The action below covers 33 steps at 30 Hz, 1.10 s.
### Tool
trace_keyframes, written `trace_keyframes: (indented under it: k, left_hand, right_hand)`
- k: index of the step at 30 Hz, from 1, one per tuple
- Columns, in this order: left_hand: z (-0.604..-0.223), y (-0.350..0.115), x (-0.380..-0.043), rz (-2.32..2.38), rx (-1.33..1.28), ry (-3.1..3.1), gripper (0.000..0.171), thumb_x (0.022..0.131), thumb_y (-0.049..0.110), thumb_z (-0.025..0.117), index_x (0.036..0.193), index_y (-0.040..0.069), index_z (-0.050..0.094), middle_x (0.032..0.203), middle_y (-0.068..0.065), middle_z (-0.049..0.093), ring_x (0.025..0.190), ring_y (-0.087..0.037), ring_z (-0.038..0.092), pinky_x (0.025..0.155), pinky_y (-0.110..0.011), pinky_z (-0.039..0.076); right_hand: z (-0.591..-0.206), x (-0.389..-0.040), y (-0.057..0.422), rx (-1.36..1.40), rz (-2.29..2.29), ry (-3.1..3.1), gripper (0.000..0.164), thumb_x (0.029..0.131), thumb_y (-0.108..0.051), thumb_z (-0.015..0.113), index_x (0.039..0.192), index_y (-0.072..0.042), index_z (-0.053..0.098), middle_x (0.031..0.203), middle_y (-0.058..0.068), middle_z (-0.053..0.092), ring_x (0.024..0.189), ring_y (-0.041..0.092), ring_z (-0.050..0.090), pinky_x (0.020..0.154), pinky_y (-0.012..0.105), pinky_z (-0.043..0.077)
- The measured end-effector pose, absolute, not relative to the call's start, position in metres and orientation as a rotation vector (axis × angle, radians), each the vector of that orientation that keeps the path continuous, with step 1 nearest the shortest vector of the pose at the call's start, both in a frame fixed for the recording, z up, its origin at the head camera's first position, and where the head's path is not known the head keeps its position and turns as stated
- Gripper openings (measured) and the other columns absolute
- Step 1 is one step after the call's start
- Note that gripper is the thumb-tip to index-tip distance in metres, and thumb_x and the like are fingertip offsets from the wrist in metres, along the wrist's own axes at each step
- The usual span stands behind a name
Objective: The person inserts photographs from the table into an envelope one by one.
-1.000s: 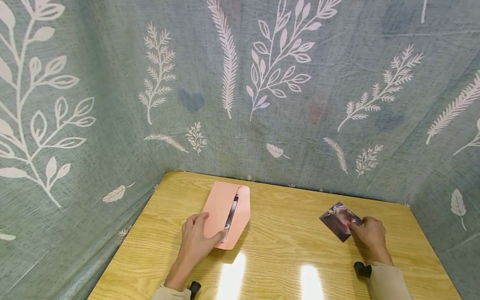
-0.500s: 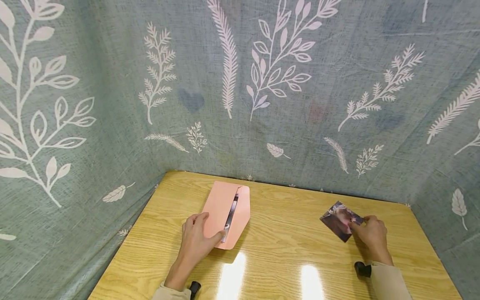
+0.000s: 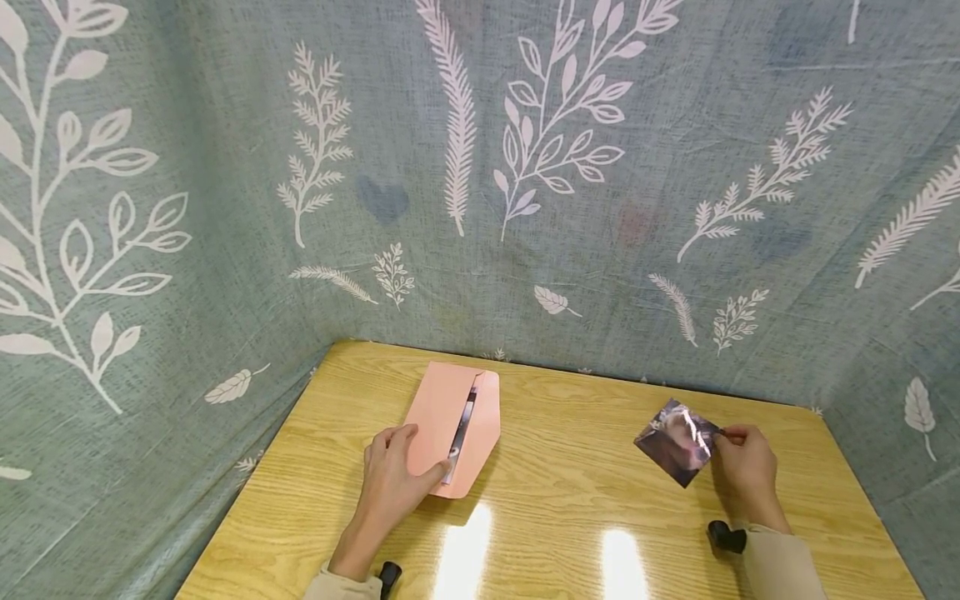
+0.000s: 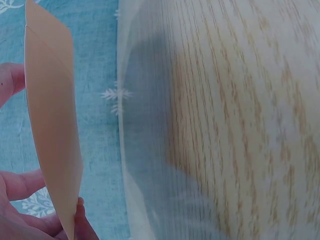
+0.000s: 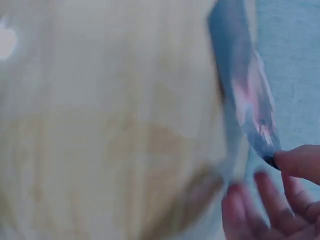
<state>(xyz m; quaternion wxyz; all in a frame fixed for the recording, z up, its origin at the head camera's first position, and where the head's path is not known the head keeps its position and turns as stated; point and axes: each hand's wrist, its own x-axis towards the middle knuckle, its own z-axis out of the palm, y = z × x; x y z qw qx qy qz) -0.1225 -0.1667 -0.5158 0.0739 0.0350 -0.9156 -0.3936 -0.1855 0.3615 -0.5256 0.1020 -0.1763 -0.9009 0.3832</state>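
My left hand [image 3: 393, 483] holds a pink envelope [image 3: 438, 408] near its lower edge, thumb over the opening and the other fingers along the far side. Its flap stands open toward the right, and a strip of a dark printed picture [image 3: 461, 433] shows in the slot. In the left wrist view the envelope [image 4: 52, 110] appears nearly edge-on, raised off the table. On the right, my right hand [image 3: 746, 467] pinches one corner of a dark, glossy photo [image 3: 675, 446] between thumb and finger. The right wrist view shows that photo [image 5: 250, 90] slightly bent, with the remaining fingers loosely spread below.
The wooden table [image 3: 570, 467] reaches back to a green-blue cloth [image 3: 465, 275] with white leaf prints, which hangs behind and at both sides. Two bright reflections lie on the near tabletop. A black camera mount sits at each wrist.
My right hand now pinches the photo nearer its corner, and the photo has tilted so that it catches more glare. The left hand and the envelope have stayed in place.
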Motion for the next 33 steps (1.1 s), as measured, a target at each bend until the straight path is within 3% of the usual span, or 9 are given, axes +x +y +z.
trace_keyframes:
  k: [4, 7, 10, 16, 23, 33]
  left_hand:
    - [-0.515, -0.167, -0.122, -1.188, 0.107, -2.748, 0.083, 0.077, 0.055, 0.081, 0.140, 0.007, 0.055, 0.142, -0.020, 0.040, 0.127, -0.037, 0.035, 0.093, -0.057, 0.041]
    - [-0.515, -0.167, -0.122, -1.194, 0.104, -2.747, 0.083, 0.077, 0.054, 0.081, 0.140, 0.007, 0.055, 0.142, -0.020, 0.040, 0.127, -0.037, 0.035, 0.093, -0.057, 0.041]
    - [-0.514, -0.166, -0.121, -1.195, 0.097, -2.744, 0.083, 0.077, 0.054, 0.081, 0.140, 0.006, 0.055, 0.141, -0.021, 0.040, 0.127, -0.038, 0.035, 0.093, -0.058, 0.041]
    - [-0.515, -0.166, -0.121, -1.190, 0.096, -2.739, 0.083, 0.077, 0.054, 0.082, 0.139, 0.007, 0.055, 0.141, -0.020, 0.040, 0.127, -0.037, 0.035, 0.093, -0.057, 0.041]
    - [-0.513, -0.164, -0.121, -1.203, 0.104, -2.750, 0.083, 0.077, 0.055, 0.081, 0.141, 0.009, 0.054, 0.143, -0.018, 0.039, 0.127, -0.035, 0.035, 0.093, -0.057, 0.041]
    - [-0.512, -0.164, -0.120, -1.194, 0.106, -2.747, 0.083, 0.077, 0.054, 0.081, 0.140, 0.007, 0.055, 0.142, -0.020, 0.040, 0.126, -0.036, 0.035, 0.093, -0.057, 0.041]
  right_hand:
    - [-0.519, -0.186, 0.358, -0.556, 1.448, -2.551, 0.033, 0.099, -0.009, 0.060, 0.123, 0.012, 0.051, 0.089, 0.015, 0.069, 0.068, 0.011, 0.066, 0.064, 0.029, 0.056]
    - [-0.515, -0.185, 0.354, -0.562, 1.677, -2.429, 0.036, 0.099, -0.005, 0.058, 0.129, 0.013, 0.046, 0.084, -0.002, 0.066, 0.064, 0.008, 0.066, 0.063, 0.031, 0.058]
    - [-0.512, -0.185, 0.352, -0.549, 1.843, -2.318, 0.036, 0.100, -0.004, 0.056, 0.130, 0.011, 0.044, 0.081, -0.009, 0.064, 0.066, 0.008, 0.066, 0.063, 0.031, 0.058]
    - [-0.506, -0.185, 0.349, -0.452, 2.053, -2.168, 0.031, 0.101, -0.004, 0.056, 0.127, 0.009, 0.046, 0.082, -0.008, 0.067, 0.066, 0.012, 0.068, 0.063, 0.032, 0.058]
    - [-0.494, -0.182, 0.330, -0.251, 2.165, -2.128, 0.014, 0.100, -0.002, 0.058, 0.114, 0.000, 0.054, 0.084, -0.003, 0.068, 0.064, 0.015, 0.069, 0.062, 0.031, 0.058]
    - [-0.479, -0.186, 0.290, -0.231, 2.185, -2.183, 0.026, 0.101, -0.001, 0.056, 0.123, 0.009, 0.047, 0.084, -0.002, 0.067, 0.063, 0.015, 0.069, 0.061, 0.031, 0.058]
